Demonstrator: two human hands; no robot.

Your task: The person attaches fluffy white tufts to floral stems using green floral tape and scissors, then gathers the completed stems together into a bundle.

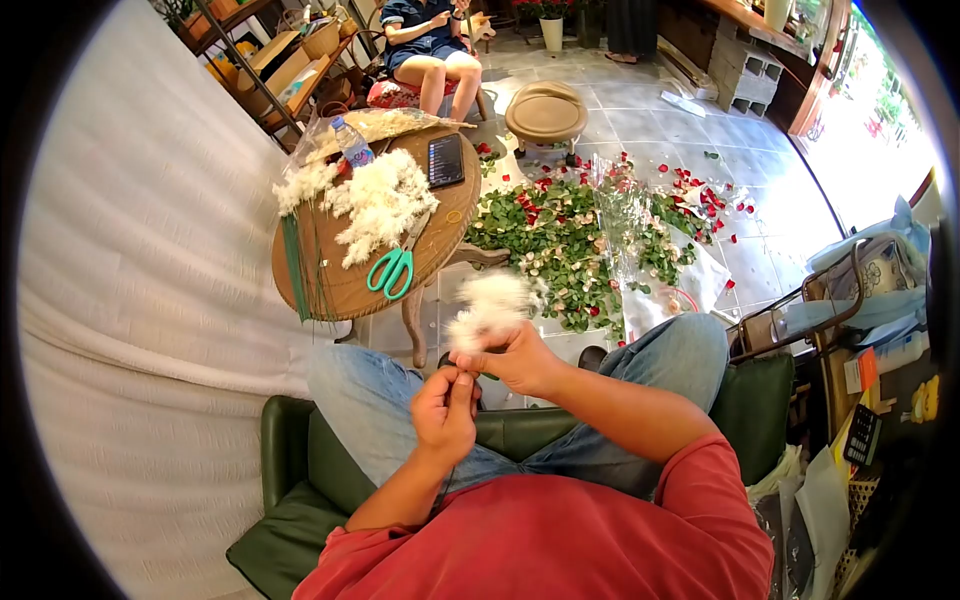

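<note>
A fluffy cream plume of dried grass (492, 308), smeared by motion, rises above my two hands over my lap. My right hand (525, 362) is closed, pinching the plume's base. Just below and to the left, my left hand (445, 412) is closed around a thin stem or wire, its fingertips meeting those of my right hand. A fine dark line runs down below the left wrist. On the round wooden table (440, 235) ahead lie more cream plumes (385, 200), thin green wires (293, 265) and scissors with teal handles (391, 273).
The table also carries a phone (446, 160) and a water bottle (352, 143). Leaves and red petals (560, 240) litter the tiled floor near a tan stool (546, 110). A seated person (425, 45) is behind the table. A cluttered shelf (870, 360) stands right.
</note>
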